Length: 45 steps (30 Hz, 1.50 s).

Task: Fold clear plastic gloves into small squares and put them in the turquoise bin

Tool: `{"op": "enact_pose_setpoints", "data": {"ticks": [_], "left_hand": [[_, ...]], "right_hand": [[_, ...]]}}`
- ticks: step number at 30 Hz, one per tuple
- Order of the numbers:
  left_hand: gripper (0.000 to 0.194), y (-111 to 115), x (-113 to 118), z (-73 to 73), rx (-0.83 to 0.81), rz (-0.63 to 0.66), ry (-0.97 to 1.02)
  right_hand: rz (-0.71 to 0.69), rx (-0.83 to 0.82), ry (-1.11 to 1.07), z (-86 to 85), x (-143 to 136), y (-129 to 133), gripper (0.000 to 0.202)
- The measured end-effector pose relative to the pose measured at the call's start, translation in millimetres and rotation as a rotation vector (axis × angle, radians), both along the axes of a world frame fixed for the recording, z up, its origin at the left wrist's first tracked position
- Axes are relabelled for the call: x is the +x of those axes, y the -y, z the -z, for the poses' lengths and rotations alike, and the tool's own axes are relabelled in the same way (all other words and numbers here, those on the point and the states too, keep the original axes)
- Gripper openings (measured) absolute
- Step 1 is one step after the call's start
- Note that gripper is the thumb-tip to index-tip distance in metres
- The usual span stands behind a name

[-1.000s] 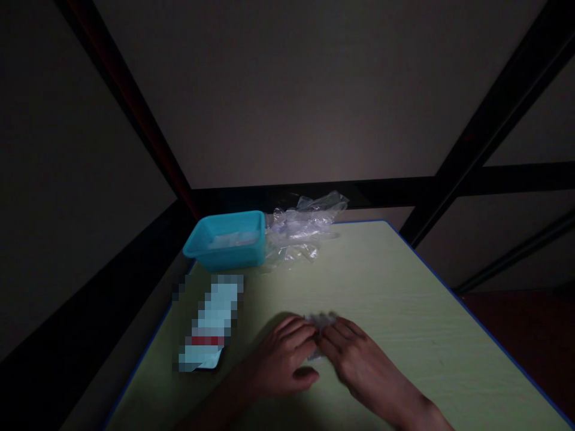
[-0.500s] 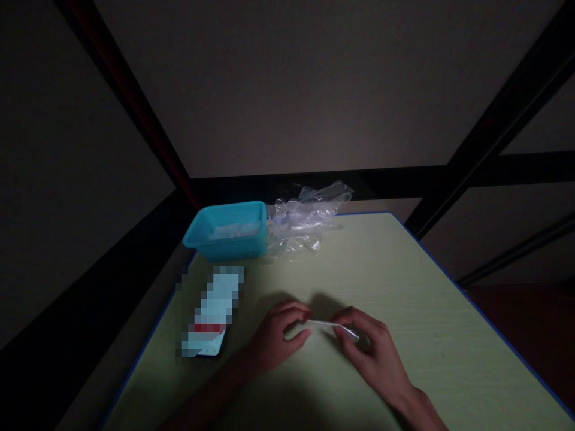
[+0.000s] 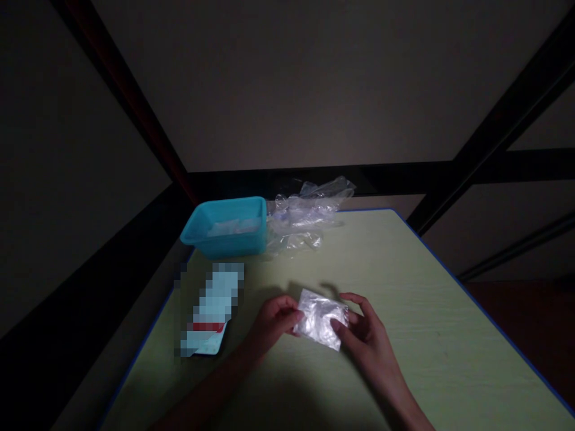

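A small, shiny, wrinkled plastic packet point(image 3: 320, 318) is held above the table, its flat face turned up toward the camera. My left hand point(image 3: 276, 322) pinches its left edge between thumb and fingers. On the right side, my right hand point(image 3: 366, 332) grips the packet with the thumb on its face and fingers behind; the index finger is raised off it. Whatever the packet contains cannot be made out.
A turquoise basket point(image 3: 231, 243) holding whitish packets stands at the table's back left. Beside it lie crumpled clear plastic bags point(image 3: 309, 209). A partly blurred phone-like object point(image 3: 215, 305) lies at left on the pale table point(image 3: 431, 323), which has a blue edge.
The packet has turned from nearly edge-on to showing its broad face. My left thumb has closed onto its left edge, and my right hand has shifted its hold.
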State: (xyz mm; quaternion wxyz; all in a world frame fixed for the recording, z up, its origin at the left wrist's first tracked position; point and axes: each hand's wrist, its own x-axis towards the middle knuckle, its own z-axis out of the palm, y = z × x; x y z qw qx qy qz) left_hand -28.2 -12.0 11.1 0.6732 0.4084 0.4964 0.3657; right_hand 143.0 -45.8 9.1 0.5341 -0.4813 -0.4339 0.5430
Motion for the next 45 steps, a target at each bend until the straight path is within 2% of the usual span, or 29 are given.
{"op": "enact_pose_setpoints", "data": {"ticks": [6,11,14,18,23,37,40,45], "left_hand": [[0.035,2,1,-2.3,-0.027,0.083,0.048],[0.035,3,3,8.3,-0.001,0.08,0.033],[0.034,3,5,12.2,0.036,0.054,0.042],[0.034,5,7,5.9,0.036,0.057,0.03],[0.032,8,9,-2.7,0.041,0.072,-0.002],[0.029,9,8,1.2,0.067,0.085,0.001],[0.028,9,9,-0.3,0.056,0.077,0.008],[0.025,7,9,-6.1,0.054,0.038,0.014]], "right_hand": [[0.051,0.062,0.08,2.1,0,4,0.037],[0.074,0.149,0.201,0.3,-3,9,0.041],[0.03,0.188,0.254,-0.9,-4,10,0.032],[-0.011,0.174,0.288,-0.8,-6,11,0.018],[0.027,0.116,0.286,0.3,-7,12,0.027],[0.104,0.073,0.233,0.4,-9,14,0.05],[0.128,0.107,0.249,-0.7,-9,14,0.048],[0.081,0.105,0.27,-1.7,-9,14,0.031]]}}
